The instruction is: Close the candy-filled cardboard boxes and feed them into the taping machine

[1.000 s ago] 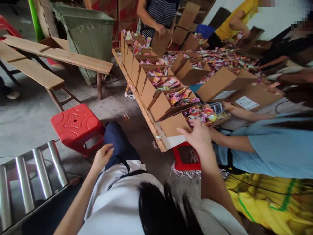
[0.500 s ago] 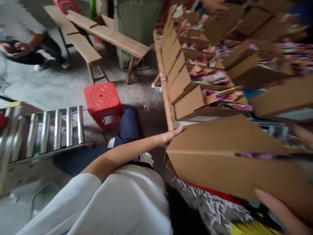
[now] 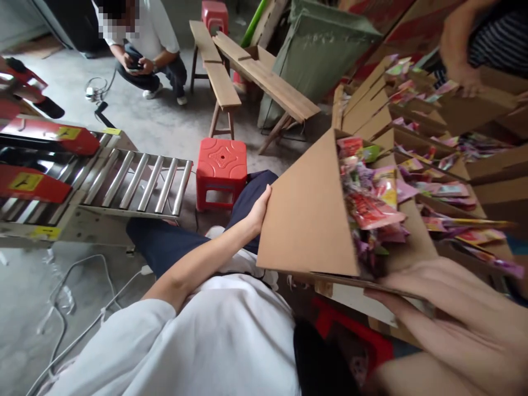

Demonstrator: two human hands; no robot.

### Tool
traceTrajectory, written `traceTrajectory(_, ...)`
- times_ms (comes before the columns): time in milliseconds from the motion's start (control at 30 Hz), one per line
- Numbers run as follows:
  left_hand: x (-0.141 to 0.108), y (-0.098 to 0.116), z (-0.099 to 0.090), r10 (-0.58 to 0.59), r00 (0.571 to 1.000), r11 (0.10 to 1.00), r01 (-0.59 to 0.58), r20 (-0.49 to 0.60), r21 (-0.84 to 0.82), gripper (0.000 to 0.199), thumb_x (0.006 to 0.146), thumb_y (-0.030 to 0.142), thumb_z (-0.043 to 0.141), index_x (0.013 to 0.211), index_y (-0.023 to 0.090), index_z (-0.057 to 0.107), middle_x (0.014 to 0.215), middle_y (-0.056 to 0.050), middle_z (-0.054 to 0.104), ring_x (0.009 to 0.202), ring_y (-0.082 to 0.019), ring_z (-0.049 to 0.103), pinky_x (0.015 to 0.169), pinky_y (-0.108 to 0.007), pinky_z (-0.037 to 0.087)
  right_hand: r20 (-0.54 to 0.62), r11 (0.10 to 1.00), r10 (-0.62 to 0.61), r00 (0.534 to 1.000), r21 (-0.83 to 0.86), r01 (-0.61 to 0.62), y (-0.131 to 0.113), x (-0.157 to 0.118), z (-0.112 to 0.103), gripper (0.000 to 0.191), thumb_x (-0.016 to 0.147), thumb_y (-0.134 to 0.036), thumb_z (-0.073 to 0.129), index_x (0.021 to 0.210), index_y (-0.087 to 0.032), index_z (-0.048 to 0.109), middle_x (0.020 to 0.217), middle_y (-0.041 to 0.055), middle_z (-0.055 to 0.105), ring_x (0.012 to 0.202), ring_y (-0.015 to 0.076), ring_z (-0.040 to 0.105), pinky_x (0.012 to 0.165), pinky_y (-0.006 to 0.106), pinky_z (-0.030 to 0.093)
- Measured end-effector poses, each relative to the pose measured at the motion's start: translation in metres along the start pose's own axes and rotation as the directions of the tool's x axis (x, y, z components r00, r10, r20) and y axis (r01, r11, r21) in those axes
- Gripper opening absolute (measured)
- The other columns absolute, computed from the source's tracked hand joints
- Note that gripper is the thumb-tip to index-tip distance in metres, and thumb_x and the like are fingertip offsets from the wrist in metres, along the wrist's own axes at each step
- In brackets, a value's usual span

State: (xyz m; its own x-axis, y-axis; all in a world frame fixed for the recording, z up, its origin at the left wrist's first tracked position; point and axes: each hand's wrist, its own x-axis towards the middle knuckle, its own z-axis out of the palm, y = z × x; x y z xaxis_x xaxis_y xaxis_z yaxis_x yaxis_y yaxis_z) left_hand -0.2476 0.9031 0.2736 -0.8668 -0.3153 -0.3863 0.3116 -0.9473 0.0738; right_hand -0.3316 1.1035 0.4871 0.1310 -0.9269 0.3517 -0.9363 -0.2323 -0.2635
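Note:
A brown cardboard box (image 3: 307,214) is tilted in front of me, its open side turned to the right. Small glossy packets (image 3: 367,198) in pink, red and yellow show inside it. My left hand (image 3: 259,213) is closed on the box's left edge. At the lower right, my right hand (image 3: 429,300) pinches the box's near flap, with fingers above and below the cardboard. Behind it, more open cartons of similar packets (image 3: 441,190) stand in a row.
A red stool (image 3: 221,168) stands by my knee. To the left is a roller conveyor (image 3: 144,181) with red side guards; cables (image 3: 103,311) lie on the floor. Wooden benches (image 3: 268,74) are further back. One person (image 3: 144,49) squats there; another person's hand (image 3: 464,80) rests on a carton.
The box has moved left and turned, so its packets now show. My right hand has shifted from its side to its flap. The view has swung left toward the conveyor.

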Motion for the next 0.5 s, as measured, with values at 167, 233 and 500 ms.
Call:
traceTrajectory(167,-0.011,0.020,-0.016,0.130,0.989,0.990,-0.134,-0.072,-0.050,0.066,0.093,0.065,0.044,0.122,0.010,0.065,0.091,-0.013,0.076,0.077,-0.023,0.073,0.087,-0.038,0.057,0.044,0.992,-0.035,0.998,0.127,0.029,0.022,0.024,0.028,0.016,0.084,-0.014,0.068,0.089,-0.029,0.063,0.075,0.0029,0.062,0.072,0.0190,0.057,0.060,0.035,0.048)
traceTrajectory(233,-0.009,0.029,-0.022,0.192,0.977,0.978,-0.198,-0.090,-0.066,0.066,0.094,0.065,0.040,0.122,0.010,0.066,0.091,-0.012,0.076,0.079,-0.023,0.073,0.088,-0.038,0.057,0.041,0.976,-0.136,0.990,0.176,0.127,0.039,0.040,0.041,0.019,0.082,-0.010,0.071,0.091,-0.025,0.063,0.075,0.0013,0.062,0.072,0.0152,0.057,0.063,0.030,0.048)
traceTrajectory(500,0.033,0.125,-0.090,0.543,0.765,0.839,-0.469,-0.346,0.277,0.070,0.092,0.070,0.041,0.120,0.011,0.067,0.106,-0.017,0.074,0.098,-0.026,0.071,0.095,-0.037,0.054,0.148,0.936,-0.259,0.954,0.281,0.211,0.104,0.153,0.154,0.007,0.083,-0.019,0.073,0.079,-0.020,0.067,0.072,0.0011,0.063,0.075,0.0170,0.055,0.069,0.030,0.046)
